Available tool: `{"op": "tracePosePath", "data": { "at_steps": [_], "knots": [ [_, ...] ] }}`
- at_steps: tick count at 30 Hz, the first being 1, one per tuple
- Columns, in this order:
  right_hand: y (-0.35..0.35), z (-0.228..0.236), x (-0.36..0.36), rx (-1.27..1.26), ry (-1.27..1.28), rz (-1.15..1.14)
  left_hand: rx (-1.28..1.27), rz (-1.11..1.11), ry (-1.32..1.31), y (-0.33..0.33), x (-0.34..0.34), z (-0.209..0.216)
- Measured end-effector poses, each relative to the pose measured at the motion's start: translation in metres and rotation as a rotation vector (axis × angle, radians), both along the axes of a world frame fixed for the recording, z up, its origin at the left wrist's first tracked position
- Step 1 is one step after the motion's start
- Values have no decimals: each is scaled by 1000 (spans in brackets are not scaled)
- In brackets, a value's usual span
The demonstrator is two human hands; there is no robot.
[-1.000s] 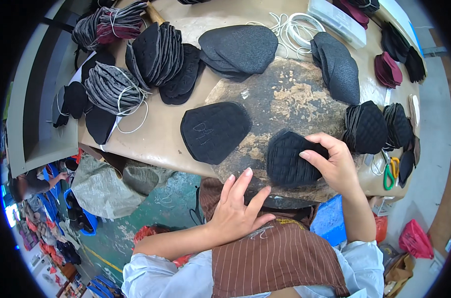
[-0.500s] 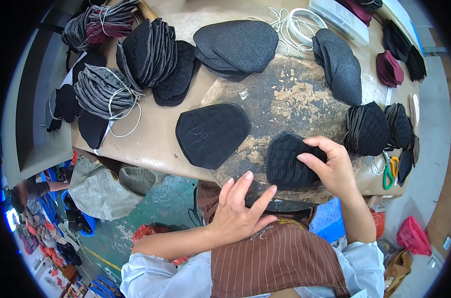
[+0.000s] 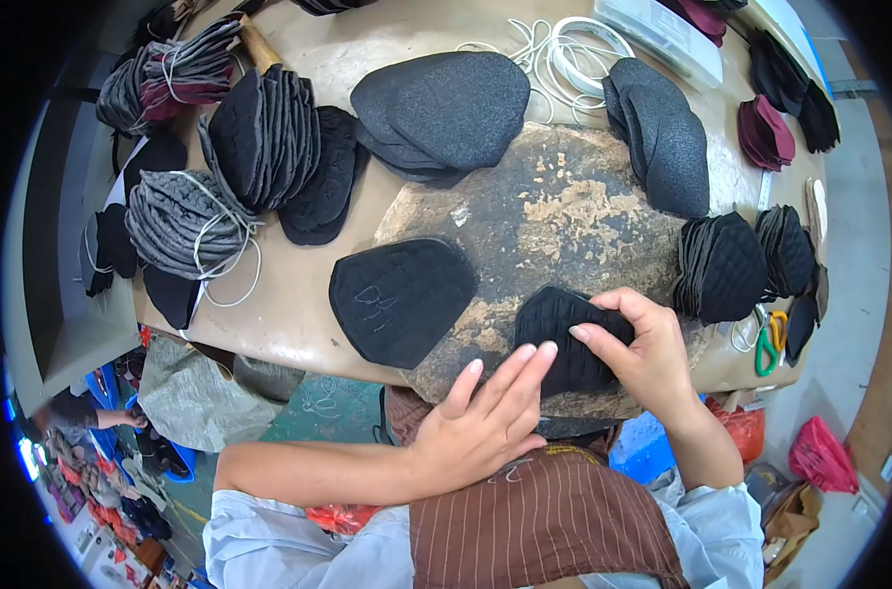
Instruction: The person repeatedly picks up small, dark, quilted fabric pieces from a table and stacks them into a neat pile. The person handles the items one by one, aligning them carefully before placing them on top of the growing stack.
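Note:
A black quilted fabric pad (image 3: pixel 554 316) lies at the near edge of a worn, stained round board (image 3: pixel 593 260). My right hand (image 3: pixel 652 368) pinches its right side between thumb and fingers. My left hand (image 3: pixel 480 422) is open, its extended fingertips at the pad's lower left edge; whether they press on it I cannot tell. To the left, a second, larger black pad (image 3: pixel 402 304) with pale hand-drawn marks rests partly on the board.
Dark foam pieces (image 3: pixel 446 108) and a second foam stack (image 3: pixel 662 137) lie along the board's far side. Quilted stacks (image 3: pixel 726 265) stand at right, near green-and-orange-handled scissors (image 3: pixel 768 344). Tied grey bundles (image 3: pixel 176 221) and black stacks (image 3: pixel 269 137) fill the left. White cord (image 3: pixel 588 59) coils behind.
My left hand has moved up and right to the quilted pad's edge, its fingers drawing closer together. My right hand keeps its pinch. The whole view has shifted slightly.

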State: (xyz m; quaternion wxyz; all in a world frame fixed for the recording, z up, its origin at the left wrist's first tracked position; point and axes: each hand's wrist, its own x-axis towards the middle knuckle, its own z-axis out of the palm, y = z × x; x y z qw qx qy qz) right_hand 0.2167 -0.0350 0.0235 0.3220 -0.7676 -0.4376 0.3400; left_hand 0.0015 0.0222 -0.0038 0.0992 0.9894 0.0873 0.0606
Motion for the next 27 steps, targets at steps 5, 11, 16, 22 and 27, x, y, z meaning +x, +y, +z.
{"op": "tracePosePath", "data": {
  "at_steps": [5, 11, 16, 22, 27],
  "knots": [
    [14, 15, 6, -194, -251, 128, -280, 16, 110, 21, 27, 11],
    [2, 22, 12, 30, -58, 228, -576, 289, -217, 39, 46, 22],
    [-31, 34, 7, 174, 52, 117, -1272, 607, -547, 50, 10, 32],
    [-54, 31, 38, 390, -264, -255, 194, 571, -386, 133, 23, 38],
    [-39, 36, 71, 205, -852, -155, 127, 402, -202, 149, 82, 14]
  ]
}}
